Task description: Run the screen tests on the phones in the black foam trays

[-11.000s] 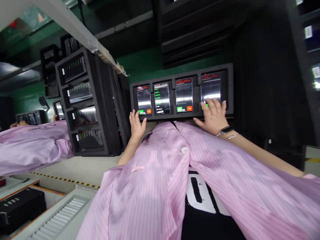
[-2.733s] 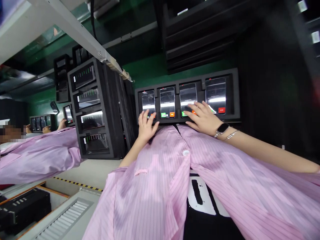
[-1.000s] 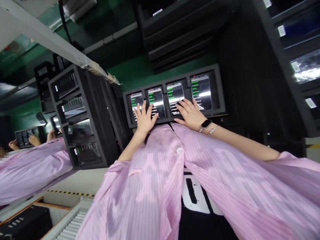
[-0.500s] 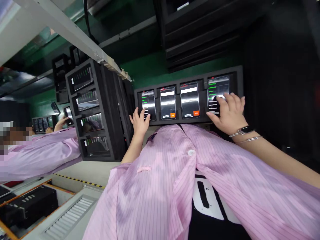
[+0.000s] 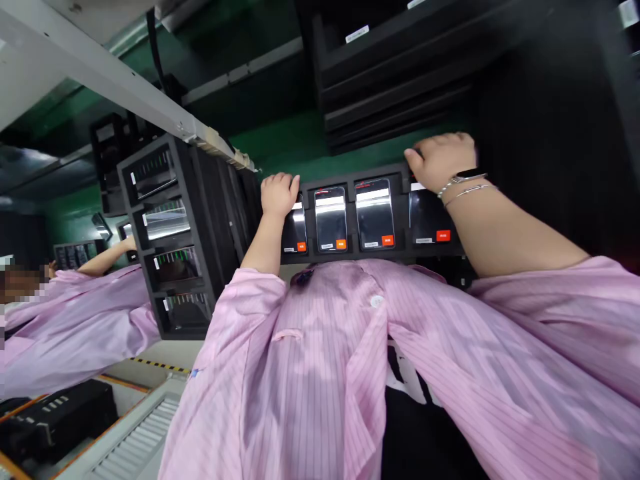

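A black tray (image 5: 351, 223) lies in front of me with a row of phones in its slots. My left hand (image 5: 279, 195) is curled over the far left part of the tray and covers the top of the leftmost phone (image 5: 300, 230). At the far right, my right hand (image 5: 444, 160) has its fingers bent over the tray's far edge, partly hiding the rightmost phone (image 5: 425, 213). Between my hands the two middle phones, one (image 5: 331, 220) left and a larger one (image 5: 375, 212) right, lie face up. All the phones show an orange or red button on dark screens.
Left of the tray stands a stack of black trays (image 5: 200, 220) tilted on its side, holding more phones. More black trays (image 5: 400, 93) are piled behind. A pale metal beam (image 5: 125, 87) crosses the upper left. A co-worker's sleeve (image 5: 95, 307) shows at far left.
Both hands have moved from above the outer phones' screens to the tray's far edge and curled there. The outer phones' screens changed from green text lists to dark pages with orange or red buttons.
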The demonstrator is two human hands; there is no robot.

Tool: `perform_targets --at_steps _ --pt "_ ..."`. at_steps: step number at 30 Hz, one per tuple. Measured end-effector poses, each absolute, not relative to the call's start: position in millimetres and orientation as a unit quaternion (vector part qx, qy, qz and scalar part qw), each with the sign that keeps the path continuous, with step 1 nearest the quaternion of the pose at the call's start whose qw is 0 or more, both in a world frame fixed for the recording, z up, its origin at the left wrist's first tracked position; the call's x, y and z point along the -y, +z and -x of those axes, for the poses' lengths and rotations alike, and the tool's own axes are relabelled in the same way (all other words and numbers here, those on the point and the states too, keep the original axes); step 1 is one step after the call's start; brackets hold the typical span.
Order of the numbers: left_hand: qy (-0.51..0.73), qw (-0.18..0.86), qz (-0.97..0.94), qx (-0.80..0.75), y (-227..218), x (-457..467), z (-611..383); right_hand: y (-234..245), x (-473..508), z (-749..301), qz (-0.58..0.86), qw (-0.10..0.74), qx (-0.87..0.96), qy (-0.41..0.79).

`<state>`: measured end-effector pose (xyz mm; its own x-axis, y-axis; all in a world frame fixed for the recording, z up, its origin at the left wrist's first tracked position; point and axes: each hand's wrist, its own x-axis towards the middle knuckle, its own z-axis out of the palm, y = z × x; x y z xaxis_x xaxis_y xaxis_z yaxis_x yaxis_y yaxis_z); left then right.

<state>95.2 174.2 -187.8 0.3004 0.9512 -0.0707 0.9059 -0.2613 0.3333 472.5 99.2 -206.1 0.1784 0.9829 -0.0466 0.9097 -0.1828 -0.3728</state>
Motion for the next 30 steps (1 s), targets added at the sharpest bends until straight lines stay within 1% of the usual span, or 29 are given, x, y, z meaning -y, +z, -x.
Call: perform_targets --at_steps 2,4,6,10,12,16,19,21,23,27,30 --pt "0.085 0.143 -0.801 -0.575 -185 -164 -107 -206 -98 -458 0.755 0.14 0.627 0.133" --pt "0.117 0.135 -0.817 -0.549 -183 -152 -130 -201 -97 -435 0.713 0.186 0.664 0.127" --pt "0.133 0.142 -0.827 -0.528 -185 -143 -160 -195 -101 -408 0.659 0.221 0.704 0.144" --pt "0.104 0.175 -0.827 -0.525 -188 -138 -201 -187 -111 -373 0.658 0.207 0.699 0.189" --pt "0.122 0.17 -0.826 -0.523 -183 -142 -194 -177 -108 -373 0.653 0.221 0.701 0.184" --pt "0.18 0.133 -0.798 -0.559 -173 -154 -140 -140 -80 -390 0.62 0.31 0.705 0.148" --pt "0.138 0.14 -0.766 -0.612 -181 -162 -107 -122 -53 -398 0.618 0.385 0.672 0.136" --pt "0.109 0.151 -0.772 -0.607 -184 -163 -101 -121 -37 -400 0.607 0.431 0.654 0.132" --pt "0.125 0.148 -0.781 -0.594 -178 -157 -104 -124 -20 -405 0.595 0.46 0.648 0.124" --pt "0.21 0.113 -0.766 -0.597 -138 -113 -105 -134 20 -427 0.603 0.462 0.643 0.101" --pt "0.21 0.112 -0.772 -0.589 -120 -72 -97 -144 49 -444 0.642 0.423 0.631 0.103"
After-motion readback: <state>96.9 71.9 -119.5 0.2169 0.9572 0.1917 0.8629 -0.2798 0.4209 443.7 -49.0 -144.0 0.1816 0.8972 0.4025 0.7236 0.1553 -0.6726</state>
